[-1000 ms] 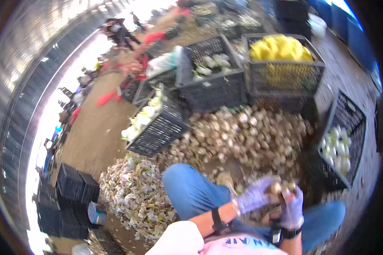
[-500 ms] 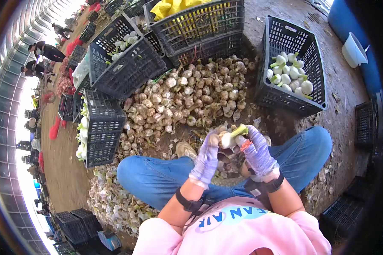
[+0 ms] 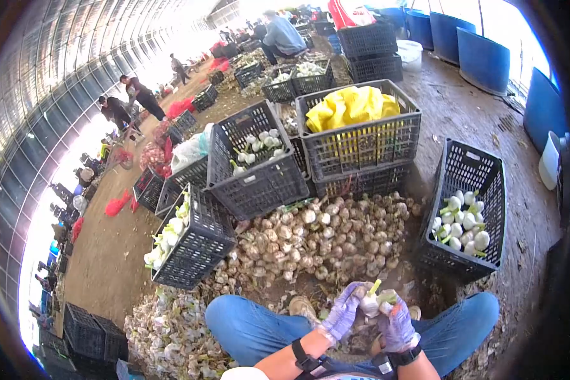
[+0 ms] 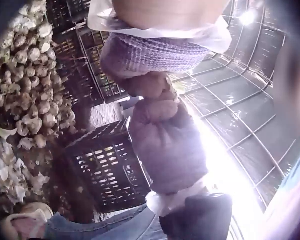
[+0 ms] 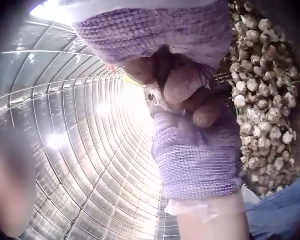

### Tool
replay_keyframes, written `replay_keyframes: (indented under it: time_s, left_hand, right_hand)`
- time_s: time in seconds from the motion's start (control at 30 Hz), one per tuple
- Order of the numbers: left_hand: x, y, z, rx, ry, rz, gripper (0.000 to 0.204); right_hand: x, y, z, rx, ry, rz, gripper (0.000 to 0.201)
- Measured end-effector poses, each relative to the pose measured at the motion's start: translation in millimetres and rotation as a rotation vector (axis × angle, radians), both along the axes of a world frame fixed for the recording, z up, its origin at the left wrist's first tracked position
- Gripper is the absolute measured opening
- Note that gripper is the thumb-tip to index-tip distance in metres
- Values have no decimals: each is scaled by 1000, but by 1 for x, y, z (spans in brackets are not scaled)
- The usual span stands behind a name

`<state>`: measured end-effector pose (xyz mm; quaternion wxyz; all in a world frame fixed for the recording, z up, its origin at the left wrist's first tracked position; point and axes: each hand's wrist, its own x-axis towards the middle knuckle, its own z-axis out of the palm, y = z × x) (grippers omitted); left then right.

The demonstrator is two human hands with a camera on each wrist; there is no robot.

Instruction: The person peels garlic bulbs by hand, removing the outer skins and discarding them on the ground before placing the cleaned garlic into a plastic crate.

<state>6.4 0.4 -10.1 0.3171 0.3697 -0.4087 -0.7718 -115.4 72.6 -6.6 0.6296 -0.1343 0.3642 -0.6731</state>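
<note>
"Holding what, just above the ground?"

"A white bulb (image 3: pixel 369 305), with its green stem (image 3: pixel 375 287) pointing up. The left hand (image 3: pixel 342 315) grips it from one side, fingers curled."

"And the right hand (image 3: pixel 399 326)?"

"Curled round its other side, fingers bent against it. I can't tell whether they pinch anything else there; the fingertips hide it. Both hands wear purple gloves (image 5: pixel 197 167)."

"So the bulb sits between them. Where's that?"

"Between the bent knees, near the shoes, with the pile (image 3: pixel 323 244) of brownish bulbs just beyond."

"What's around the pile?"

"A black crate (image 3: pixel 446 253) on the right, white bulbs (image 3: pixel 465 221) inside. Behind the pile, another holds a yellow cloth (image 3: pixel 351 109). On the left, a tilted crate (image 3: pixel 199 244) shows more white bulbs with stems."

"And the pale heap (image 3: pixel 171 332)?"

"Loose peelings, beside the knee (image 3: pixel 231 320) on the left."
</note>
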Motion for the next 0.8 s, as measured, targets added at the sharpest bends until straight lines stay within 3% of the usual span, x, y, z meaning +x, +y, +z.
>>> replay_keyframes:
  time_s: [0.03,0.13,0.17,0.2,0.27,0.33,0.4,0.43,0.47,0.53,0.63,0.7,0.73,0.8]
  left_hand:
    - [0,0,3,187,28,18,29]
    - [6,-4,-23,235,149,-40,32]
    - [5,-1,-15,222,185,-42,38]
    - [4,-3,-6,221,189,-39,38]
    - [4,-5,8,-239,-115,-151,46]
    - [6,-8,5,-305,-197,-127,51]
    - [20,-20,17,-13,-30,-391,59]
    - [25,-20,42,112,11,-440,59]
    - [23,-20,35,26,25,-453,60]
    - [19,-19,17,-53,147,-327,57]
    - [19,-30,-14,-149,-15,-324,54]
    - [20,-26,-2,-109,-19,-309,51]
    - [20,-26,4,-69,-19,-300,49]
    - [23,-25,12,-82,-3,-308,46]
  right_hand:
    - [0,-1,-1,6,-25,-16,25]
    - [-10,-3,-9,-85,-162,63,22]
    - [-7,-5,19,11,-148,5,19]
    - [-9,-4,16,10,-145,8,19]
    - [-13,-1,10,96,204,23,18]
    - [-12,3,22,30,207,69,28]
    - [-13,2,17,-79,-136,86,47]
    - [-11,2,6,-53,-178,72,64]
    - [-11,-1,4,-77,-275,120,67]
    - [-4,2,19,-36,-198,-23,49]
    - [-10,4,18,-75,20,61,41]
    - [-8,1,21,-71,138,96,36]
    - [-7,0,15,-74,137,99,36]
    - [-5,3,-2,125,-199,-166,35]
